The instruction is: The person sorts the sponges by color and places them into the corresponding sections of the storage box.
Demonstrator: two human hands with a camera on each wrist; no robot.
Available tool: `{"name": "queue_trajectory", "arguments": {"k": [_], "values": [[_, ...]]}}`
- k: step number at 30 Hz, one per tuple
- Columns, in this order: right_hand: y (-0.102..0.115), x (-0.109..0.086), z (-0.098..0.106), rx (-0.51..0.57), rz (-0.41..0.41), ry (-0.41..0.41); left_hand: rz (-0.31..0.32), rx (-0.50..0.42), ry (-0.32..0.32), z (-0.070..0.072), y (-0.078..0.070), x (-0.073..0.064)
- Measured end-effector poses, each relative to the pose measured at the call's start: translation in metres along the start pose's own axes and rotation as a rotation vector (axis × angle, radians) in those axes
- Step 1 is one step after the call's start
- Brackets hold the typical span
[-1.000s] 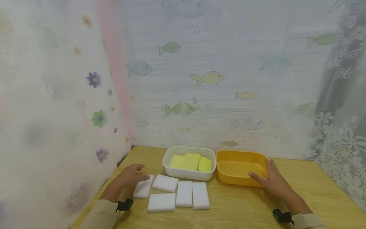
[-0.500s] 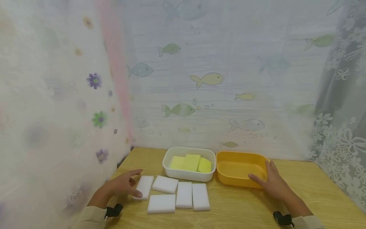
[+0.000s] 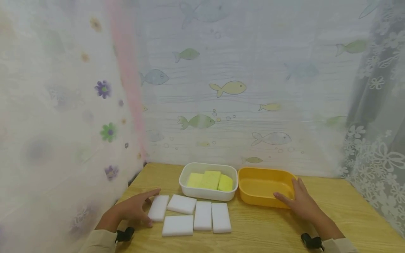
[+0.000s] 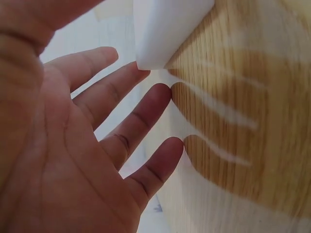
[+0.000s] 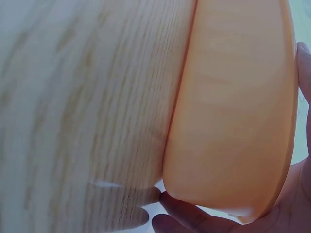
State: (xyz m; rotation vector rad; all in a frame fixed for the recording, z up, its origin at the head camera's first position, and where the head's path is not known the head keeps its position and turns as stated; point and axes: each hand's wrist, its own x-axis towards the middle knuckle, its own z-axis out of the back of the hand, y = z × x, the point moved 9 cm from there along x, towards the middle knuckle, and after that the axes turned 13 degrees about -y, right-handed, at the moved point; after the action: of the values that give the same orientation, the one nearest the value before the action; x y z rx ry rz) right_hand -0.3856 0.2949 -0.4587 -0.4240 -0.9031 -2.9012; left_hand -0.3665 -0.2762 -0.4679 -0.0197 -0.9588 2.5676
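Note:
My left hand [image 3: 131,208] lies low at the table's left side, thumb and fingers spread about the leftmost white block [image 3: 159,208], which looks like a foam sponge. In the left wrist view the fingers are nearly straight, with fingertips down at the tabletop and one at the corner of the white block [image 4: 170,31]. My right hand [image 3: 302,204] holds the right end of an orange plastic container [image 3: 259,200], thumb over the near rim. The right wrist view has fingers curled at the lower corner of the orange container [image 5: 228,111].
Several more white blocks [image 3: 178,225] lie flat beside the leftmost one. Behind them stands a white container [image 3: 207,193] holding yellow sponges [image 3: 211,180], right beside the orange one. A fish-printed curtain [image 3: 202,88] hangs along the table's [image 3: 259,232] back edge.
My left hand has moved left and down from over the leftmost white block to its left side, its thumb coming off the block's near end. My right hand stays on the orange container.

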Motion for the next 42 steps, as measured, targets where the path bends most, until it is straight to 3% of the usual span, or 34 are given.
{"name": "queue_trajectory", "arguments": {"k": [7, 19, 25, 34, 42], "values": [[-0.001, -0.001, -0.002, 0.017, -0.02, 0.019, 0.024, -0.014, -0.005, 0.001, 0.004, -0.002], [-0.003, 0.0, -0.001, 0.014, -0.02, 0.006, -0.014, -0.07, -0.013, 0.016, -0.008, 0.0], [-0.002, -0.001, 0.0, 0.019, -0.022, 0.016, -0.04, -0.052, -0.045, 0.019, -0.021, 0.005], [-0.003, -0.002, -0.001, 0.021, -0.031, 0.034, -0.107, -0.081, -0.089, 0.011, -0.046, 0.018], [-0.001, -0.002, 0.0, 0.005, -0.027, 0.029, -0.149, -0.071, -0.081, 0.003, -0.069, 0.028]]}}
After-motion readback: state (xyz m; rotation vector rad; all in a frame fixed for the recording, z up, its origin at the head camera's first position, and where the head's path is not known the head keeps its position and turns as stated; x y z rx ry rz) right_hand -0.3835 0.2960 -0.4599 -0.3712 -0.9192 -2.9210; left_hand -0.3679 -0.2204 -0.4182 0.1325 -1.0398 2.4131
